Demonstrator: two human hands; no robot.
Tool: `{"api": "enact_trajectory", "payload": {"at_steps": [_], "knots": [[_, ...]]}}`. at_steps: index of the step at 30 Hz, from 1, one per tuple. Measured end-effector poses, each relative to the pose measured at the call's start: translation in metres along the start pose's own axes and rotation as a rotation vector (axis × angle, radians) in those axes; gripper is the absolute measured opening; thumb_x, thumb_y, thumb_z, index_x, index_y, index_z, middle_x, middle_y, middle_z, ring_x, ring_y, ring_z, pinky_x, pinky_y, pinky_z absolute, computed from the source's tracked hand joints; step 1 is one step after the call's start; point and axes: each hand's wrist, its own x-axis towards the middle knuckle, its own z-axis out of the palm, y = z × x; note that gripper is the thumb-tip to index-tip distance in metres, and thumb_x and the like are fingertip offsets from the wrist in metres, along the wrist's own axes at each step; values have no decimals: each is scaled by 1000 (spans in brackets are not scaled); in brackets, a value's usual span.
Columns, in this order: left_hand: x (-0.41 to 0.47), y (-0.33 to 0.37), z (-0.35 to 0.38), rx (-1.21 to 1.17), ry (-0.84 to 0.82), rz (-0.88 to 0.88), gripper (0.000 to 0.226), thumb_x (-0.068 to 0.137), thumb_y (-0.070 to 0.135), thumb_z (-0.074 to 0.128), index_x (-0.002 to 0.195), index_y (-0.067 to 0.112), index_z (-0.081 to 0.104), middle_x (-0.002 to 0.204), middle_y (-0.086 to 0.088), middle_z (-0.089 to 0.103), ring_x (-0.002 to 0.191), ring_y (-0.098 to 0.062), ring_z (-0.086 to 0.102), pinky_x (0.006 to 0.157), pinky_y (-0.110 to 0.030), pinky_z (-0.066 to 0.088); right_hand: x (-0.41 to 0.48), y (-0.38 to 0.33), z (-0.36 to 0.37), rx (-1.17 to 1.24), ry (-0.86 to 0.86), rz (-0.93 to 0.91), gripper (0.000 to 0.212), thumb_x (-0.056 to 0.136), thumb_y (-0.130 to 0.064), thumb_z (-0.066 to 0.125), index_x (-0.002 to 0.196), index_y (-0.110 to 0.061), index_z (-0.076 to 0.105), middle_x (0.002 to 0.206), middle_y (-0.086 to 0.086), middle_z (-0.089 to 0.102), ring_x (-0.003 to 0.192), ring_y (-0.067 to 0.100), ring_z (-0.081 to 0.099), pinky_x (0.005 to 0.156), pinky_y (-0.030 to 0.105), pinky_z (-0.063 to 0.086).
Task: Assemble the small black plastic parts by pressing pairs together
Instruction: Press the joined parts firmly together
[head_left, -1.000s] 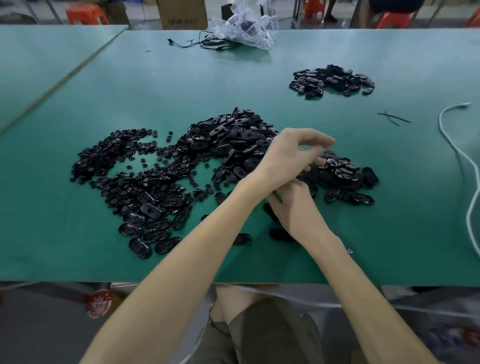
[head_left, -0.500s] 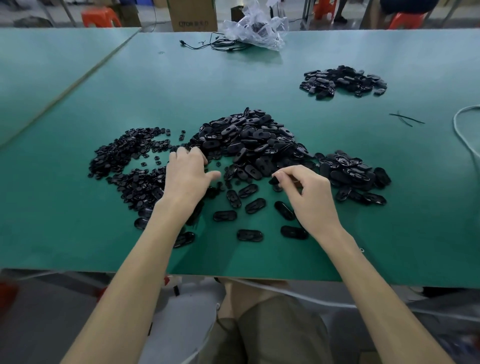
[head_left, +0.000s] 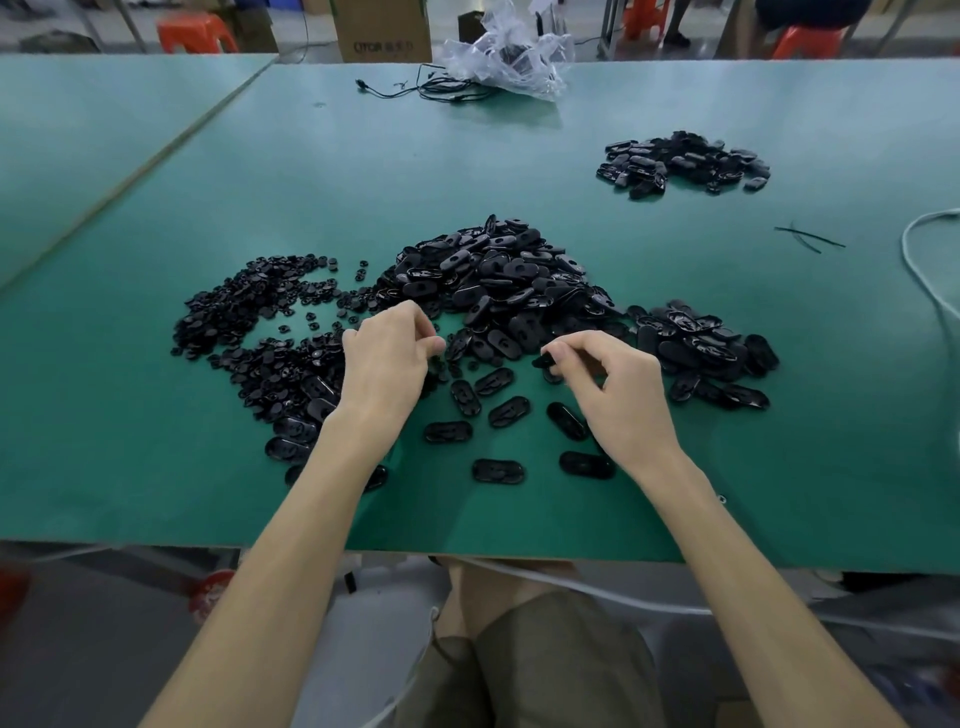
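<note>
My right hand (head_left: 618, 395) pinches a black oval part (head_left: 544, 360) between thumb and fingertips, just above the green table (head_left: 156, 467). My left hand (head_left: 387, 364) hovers with curled fingers at the edge of a spread of small black round parts (head_left: 260, 317); what its fingertips hold is hidden. A big heap of black oval shells (head_left: 498, 275) lies just beyond both hands. A smaller heap of ovals (head_left: 701, 343) lies to the right. Several loose ovals (head_left: 497, 471) lie between my wrists.
A separate pile of black parts (head_left: 680, 163) sits at the far right. A white cord (head_left: 930, 296) curves along the right edge, with thin black ties (head_left: 808, 238) near it. A clear plastic bag (head_left: 511, 57) and a black cable (head_left: 415, 92) lie at the far edge.
My arms were crossed a second ago and have since separated. The left hand swung left to the small parts and now sits slightly higher; the right hand has lifted an oval part.
</note>
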Motion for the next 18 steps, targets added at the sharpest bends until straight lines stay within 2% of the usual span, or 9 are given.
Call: {"api": "enact_trajectory", "payload": {"at_steps": [1, 3, 5, 7, 10, 14, 18], "knots": [[0, 2, 1, -105, 5, 13, 8, 98, 19, 72, 92, 20, 66, 80, 7, 66, 78, -12, 65, 90, -40, 53, 0, 1, 0, 34, -1, 24, 14, 105, -21, 63, 106, -17, 77, 88, -10, 75, 83, 2, 70, 75, 13, 52], [-1, 7, 5, -299, -30, 55, 8, 96, 18, 74, 91, 20, 69, 78, 4, 69, 66, -4, 65, 71, -27, 54, 1, 2, -1, 126, 11, 64, 10, 105, -17, 63, 105, -17, 74, 81, -7, 75, 79, 6, 74, 73, 19, 57], [0, 11, 11, -452, -99, 107, 4, 96, 17, 75, 94, 15, 73, 76, 1, 70, 63, -6, 67, 64, -24, 53, 2, 2, -3, 190, 28, 69, 8, 104, -13, 63, 102, -18, 70, 80, -6, 76, 74, 11, 76, 69, 21, 58], [0, 12, 19, -571, -110, 127, 8, 96, 16, 74, 97, 8, 74, 73, 1, 70, 63, -8, 68, 61, -23, 52, 3, 2, -4, 205, 30, 74, 7, 104, -12, 63, 101, -16, 68, 81, -6, 76, 73, 14, 77, 67, 24, 59], [-1, 11, 32, -714, 11, 65, 10, 99, 16, 71, 100, 6, 73, 67, 3, 70, 61, -6, 65, 60, -21, 53, 2, 3, -4, 219, 21, 89, 7, 105, -10, 62, 103, -13, 69, 81, -3, 77, 72, 15, 77, 67, 28, 61], [-5, 17, 44, -702, 88, 87, 11, 100, 21, 70, 99, 10, 71, 71, -2, 70, 63, -8, 66, 63, -22, 52, 2, 2, -1, 222, 8, 91, 8, 104, -8, 62, 104, -12, 69, 82, -4, 78, 71, 12, 77, 65, 21, 58], [-6, 27, 52, -746, 138, 56, 13, 101, 25, 69, 100, 12, 71, 74, -3, 71, 64, -8, 66, 66, -21, 51, 2, 0, -2, 227, -10, 93, 10, 104, -5, 61, 107, -9, 70, 87, 0, 78, 72, 13, 78, 65, 22, 59]]}}
